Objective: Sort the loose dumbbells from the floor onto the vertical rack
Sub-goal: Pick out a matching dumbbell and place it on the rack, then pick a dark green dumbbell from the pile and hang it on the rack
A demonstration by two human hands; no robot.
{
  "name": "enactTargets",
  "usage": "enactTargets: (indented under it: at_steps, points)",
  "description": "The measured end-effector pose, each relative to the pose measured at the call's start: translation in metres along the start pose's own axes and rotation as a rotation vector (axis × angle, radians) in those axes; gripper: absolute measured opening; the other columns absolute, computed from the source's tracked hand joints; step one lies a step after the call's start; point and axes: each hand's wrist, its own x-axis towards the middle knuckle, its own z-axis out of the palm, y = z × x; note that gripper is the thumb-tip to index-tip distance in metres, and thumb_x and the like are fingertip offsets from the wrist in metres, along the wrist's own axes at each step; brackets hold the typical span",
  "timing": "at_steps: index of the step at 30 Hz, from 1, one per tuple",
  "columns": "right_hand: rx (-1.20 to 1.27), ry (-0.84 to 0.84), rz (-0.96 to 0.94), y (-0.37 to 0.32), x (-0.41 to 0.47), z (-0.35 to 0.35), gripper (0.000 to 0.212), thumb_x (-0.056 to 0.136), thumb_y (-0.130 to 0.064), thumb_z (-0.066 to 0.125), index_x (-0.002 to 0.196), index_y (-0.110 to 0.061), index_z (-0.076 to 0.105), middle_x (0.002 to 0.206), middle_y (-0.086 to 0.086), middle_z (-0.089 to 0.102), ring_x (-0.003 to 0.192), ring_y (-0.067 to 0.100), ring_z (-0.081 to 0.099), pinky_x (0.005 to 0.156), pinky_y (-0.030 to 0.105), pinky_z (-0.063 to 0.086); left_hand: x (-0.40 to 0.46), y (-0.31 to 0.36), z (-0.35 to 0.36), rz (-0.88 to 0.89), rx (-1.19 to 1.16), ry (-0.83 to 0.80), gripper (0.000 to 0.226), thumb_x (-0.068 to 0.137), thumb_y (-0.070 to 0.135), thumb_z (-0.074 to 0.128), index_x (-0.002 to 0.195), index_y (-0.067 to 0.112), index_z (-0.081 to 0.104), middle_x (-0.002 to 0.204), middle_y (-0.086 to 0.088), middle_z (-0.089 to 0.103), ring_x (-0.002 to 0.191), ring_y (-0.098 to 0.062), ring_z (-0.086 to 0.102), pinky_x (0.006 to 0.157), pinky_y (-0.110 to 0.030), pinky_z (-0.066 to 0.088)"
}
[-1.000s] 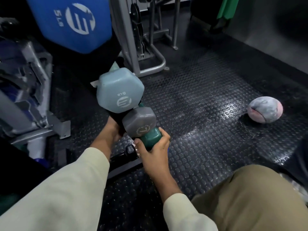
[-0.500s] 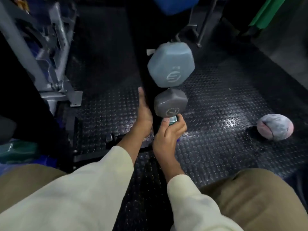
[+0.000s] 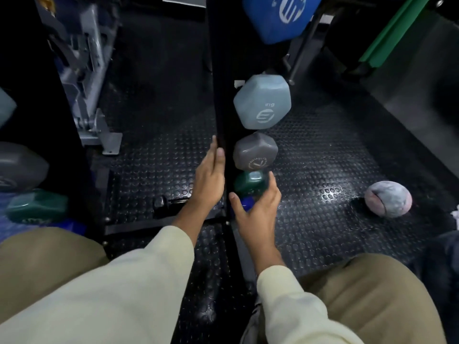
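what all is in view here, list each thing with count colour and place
vertical rack: one, black, upright post at centre
dumbbell ends on the rack's right side: four, stacked top to bottom: blue, pale blue-grey, grey, green
dumbbell ends at the left edge: grey, green, a pale one cut off above
ball: one, pinkish grey, floor at right
machine frame: grey metal, upper left
green mat or pad: upper right
floor: black studded rubber
left hand: flat against the rack post
right hand: fingers at the green dumbbell end
sleeves: cream; trousers: tan
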Motion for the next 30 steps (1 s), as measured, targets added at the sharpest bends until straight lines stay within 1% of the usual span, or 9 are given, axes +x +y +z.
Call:
enactTargets:
  at_steps: [4, 6, 9, 13, 15, 19, 23, 27, 30]
  points:
    - [-0.086, 0.029, -0.039, -0.004, -0.004, 0.016, 0.082, 0.092, -0.037, 0.077, 0.155, -0.021, 0.027, 0.154, 0.012, 0.023, 0.124, 0.034, 0.052, 0.104, 0.044, 0.051, -0.018, -0.004, 0.003, 0.148, 0.2, 0.064, 0.062, 0.108, 0.05, 0.037, 0.164, 0.03, 0.022, 0.143, -0.012, 0.062, 0.127, -0.029, 0.062, 0.107, -0.037, 0.05]
    - [-0.086, 0.053, -0.026, -0.003, 0.0, 0.022, 0.077, 0.092, -0.034, 0.076, 0.153, -0.022, 0.03, 0.15, 0.012, 0.025, 0.118, 0.034, 0.055, 0.099, 0.05, 0.054, -0.018, -0.004, 0.002, 0.165, 0.265, 0.077, 0.063, 0.107, 0.037, 0.048, 0.164, 0.026, 0.022, 0.13, -0.015, 0.07, 0.114, -0.03, 0.068, 0.101, -0.034, 0.053]
    - [-0.086, 0.138, -0.037, 0.007, 0.009, 0.024, 0.076, 0.084, -0.034, 0.085, 0.146, -0.021, 0.042, 0.132, 0.009, 0.037, 0.11, 0.031, 0.058, 0.091, 0.047, 0.057, -0.011, -0.007, -0.004, 0.167, 0.334, 0.068, 0.068, 0.104, 0.036, 0.057, 0.163, 0.027, 0.025, 0.098, -0.015, 0.076, 0.084, -0.025, 0.073, 0.086, -0.035, 0.059]
    - [-0.021, 0.212, 0.004, 0.012, 0.02, 0.025, 0.074, 0.077, -0.041, 0.089, 0.137, -0.02, 0.052, 0.119, 0.001, 0.043, 0.099, 0.018, 0.056, 0.084, 0.027, 0.048, 0.0, -0.016, -0.008, 0.139, 0.322, 0.051, 0.072, 0.099, 0.038, 0.065, 0.161, 0.031, 0.028, 0.11, -0.018, 0.076, 0.099, -0.026, 0.074, 0.093, -0.026, 0.055]
    - [0.077, 0.272, 0.082, 0.006, 0.021, 0.029, 0.07, 0.075, -0.043, 0.089, 0.131, -0.019, 0.054, 0.116, 0.0, 0.049, 0.097, 0.015, 0.054, 0.081, 0.019, 0.04, 0.0, -0.016, -0.008, 0.137, 0.31, 0.045, 0.072, 0.099, 0.037, 0.066, 0.16, 0.031, 0.029, 0.11, -0.017, 0.076, 0.096, -0.022, 0.074, 0.089, -0.019, 0.05]
    - [0.36, 0.294, 0.215, -0.003, 0.023, 0.033, 0.061, 0.075, -0.044, 0.089, 0.118, -0.028, 0.049, 0.113, 0.002, 0.064, 0.094, 0.014, 0.067, 0.082, 0.033, 0.057, -0.002, -0.015, -0.006, 0.127, 0.288, 0.045, 0.072, 0.1, 0.039, 0.063, 0.161, 0.032, 0.026, 0.114, -0.013, 0.076, 0.099, -0.02, 0.074, 0.095, -0.026, 0.055]
    - [0.492, 0.225, 0.274, -0.005, 0.024, 0.025, 0.06, 0.078, -0.037, 0.09, 0.118, -0.029, 0.045, 0.11, 0.004, 0.07, 0.089, 0.011, 0.072, 0.082, 0.034, 0.06, -0.006, -0.005, -0.01, 0.053, 0.359, -0.014, 0.067, 0.105, 0.044, 0.053, 0.162, 0.036, 0.021, 0.076, -0.011, 0.071, 0.068, -0.02, 0.068, 0.067, -0.025, 0.052]
    - [0.541, 0.175, 0.295, -0.005, 0.017, 0.028, 0.066, 0.084, -0.033, 0.086, 0.129, -0.027, 0.038, 0.121, 0.007, 0.066, 0.097, 0.014, 0.072, 0.086, 0.036, 0.061, -0.011, -0.001, -0.018, -0.015, 0.334, -0.087, 0.063, 0.106, 0.052, 0.046, 0.162, 0.043, 0.019, 0.103, -0.015, 0.073, 0.096, -0.027, 0.071, 0.081, -0.028, 0.05]
    - [0.555, 0.189, 0.297, -0.003, 0.01, 0.036, 0.073, 0.088, -0.031, 0.084, 0.14, -0.027, 0.034, 0.126, 0.004, 0.063, 0.096, -0.001, 0.07, 0.084, 0.022, 0.058, -0.019, -0.013, -0.019, -0.047, 0.335, -0.178, 0.064, 0.104, 0.06, 0.04, 0.161, 0.042, 0.019, 0.137, -0.014, 0.065, 0.125, -0.029, 0.062, 0.102, -0.036, 0.049]
